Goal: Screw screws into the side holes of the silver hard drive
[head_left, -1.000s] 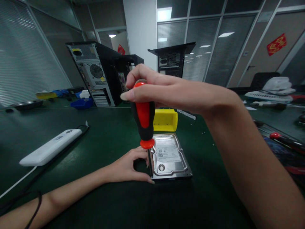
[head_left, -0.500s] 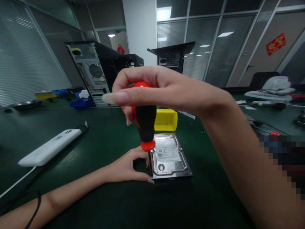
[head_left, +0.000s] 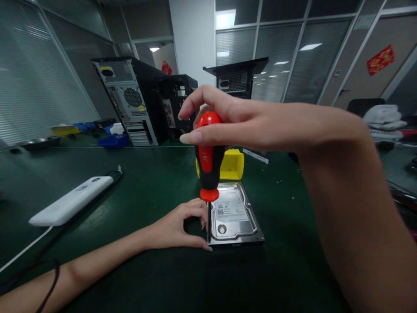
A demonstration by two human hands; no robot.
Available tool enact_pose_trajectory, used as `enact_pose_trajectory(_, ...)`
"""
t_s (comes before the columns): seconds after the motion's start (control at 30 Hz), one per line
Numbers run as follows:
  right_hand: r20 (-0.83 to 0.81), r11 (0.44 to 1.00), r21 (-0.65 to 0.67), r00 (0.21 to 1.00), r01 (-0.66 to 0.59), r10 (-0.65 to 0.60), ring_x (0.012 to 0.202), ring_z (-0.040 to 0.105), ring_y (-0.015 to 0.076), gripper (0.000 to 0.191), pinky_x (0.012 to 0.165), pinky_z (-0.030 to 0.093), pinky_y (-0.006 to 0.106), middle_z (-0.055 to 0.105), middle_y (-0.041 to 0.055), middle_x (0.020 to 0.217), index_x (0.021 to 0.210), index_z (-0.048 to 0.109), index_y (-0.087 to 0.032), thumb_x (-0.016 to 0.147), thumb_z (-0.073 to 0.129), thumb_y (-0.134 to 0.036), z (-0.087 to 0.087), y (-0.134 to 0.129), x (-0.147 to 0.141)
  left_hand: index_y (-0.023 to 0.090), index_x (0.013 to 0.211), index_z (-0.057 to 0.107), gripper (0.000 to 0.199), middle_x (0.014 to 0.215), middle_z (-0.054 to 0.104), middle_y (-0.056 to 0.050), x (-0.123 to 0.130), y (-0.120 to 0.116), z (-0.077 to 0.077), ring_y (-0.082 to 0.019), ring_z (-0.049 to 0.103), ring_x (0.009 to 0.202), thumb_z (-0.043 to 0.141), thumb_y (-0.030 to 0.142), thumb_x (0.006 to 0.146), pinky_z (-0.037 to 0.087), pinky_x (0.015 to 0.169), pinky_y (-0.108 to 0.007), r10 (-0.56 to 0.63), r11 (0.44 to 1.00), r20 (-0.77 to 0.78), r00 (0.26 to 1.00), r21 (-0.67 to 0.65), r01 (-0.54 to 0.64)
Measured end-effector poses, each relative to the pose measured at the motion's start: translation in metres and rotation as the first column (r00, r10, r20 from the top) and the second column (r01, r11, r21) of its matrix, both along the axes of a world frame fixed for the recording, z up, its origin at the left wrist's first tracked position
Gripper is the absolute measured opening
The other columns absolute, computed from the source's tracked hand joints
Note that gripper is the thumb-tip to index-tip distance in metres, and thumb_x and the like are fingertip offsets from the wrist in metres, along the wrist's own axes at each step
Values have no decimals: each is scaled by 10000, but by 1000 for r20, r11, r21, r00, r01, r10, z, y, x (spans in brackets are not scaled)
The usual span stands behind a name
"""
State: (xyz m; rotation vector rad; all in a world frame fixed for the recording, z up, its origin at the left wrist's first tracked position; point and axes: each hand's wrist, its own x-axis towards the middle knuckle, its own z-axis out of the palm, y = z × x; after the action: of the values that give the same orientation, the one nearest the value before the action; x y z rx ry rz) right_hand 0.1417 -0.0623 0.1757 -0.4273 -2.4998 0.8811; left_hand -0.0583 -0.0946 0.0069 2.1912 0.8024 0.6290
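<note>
A silver hard drive (head_left: 239,221) lies flat on the dark green table, its label side up. My left hand (head_left: 182,224) is at the drive's left edge, thumb at the near corner and fingers farther back along the side. A red and black screwdriver (head_left: 210,169) stands upright over that left edge. Its dark shaft reaches down to the near left corner, where I cannot make out the tip's exact contact. My right hand (head_left: 234,117) has the top of the handle between thumb and fingers, with the index finger raised off it.
Just behind the drive sits a yellow bin (head_left: 232,165). A white power strip (head_left: 73,201) with its cable lies at the left. Farther back stand an opened computer case (head_left: 133,100), a blue bin (head_left: 113,141) and a metal dish (head_left: 39,142).
My right hand has shifted right, its grip on the handle has changed and the index finger has lifted. The screwdriver has turned and stands more upright. My left hand stays at the drive.
</note>
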Motion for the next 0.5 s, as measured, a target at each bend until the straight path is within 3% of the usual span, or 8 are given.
enact_pose_trajectory(0.13,22,994,-9,994,-111,111,932,580,97,359,729,521,178,588,-93,969,1144,481,-259,794,528,-194,4,0,5,158,804,615,207,844,560,-16,0,0,0,-188,497,867,762,259,699,403,791,-309,-2,1000,11,1000,2,2)
enact_pose_trajectory(0.23,55,989,-6,988,-145,145,955,571,60,393,786,498,136,566,-106,1019,1189,416,-216,808,511,-217,5,-3,2,154,804,614,211,861,561,-19,0,0,0,-194,496,897,767,247,693,403,809,-312,1,1000,10,1000,-6,-1)
enact_pose_trajectory(0.4,1,964,126,972,-235,237,829,589,40,217,699,529,118,559,-48,1034,1009,525,-140,859,434,-267,4,-9,-11,156,790,607,222,896,554,-16,-1,-2,1,-197,510,909,773,257,683,411,810,-307,49,999,-27,998,-20,-50)
enact_pose_trajectory(0.5,-13,961,141,970,-237,241,785,585,26,209,697,531,115,571,-62,1039,994,536,-168,881,395,-274,4,-12,-14,159,789,607,227,894,549,-12,-1,-2,1,-196,512,900,774,267,680,414,806,-309,59,998,-35,998,-22,-59)
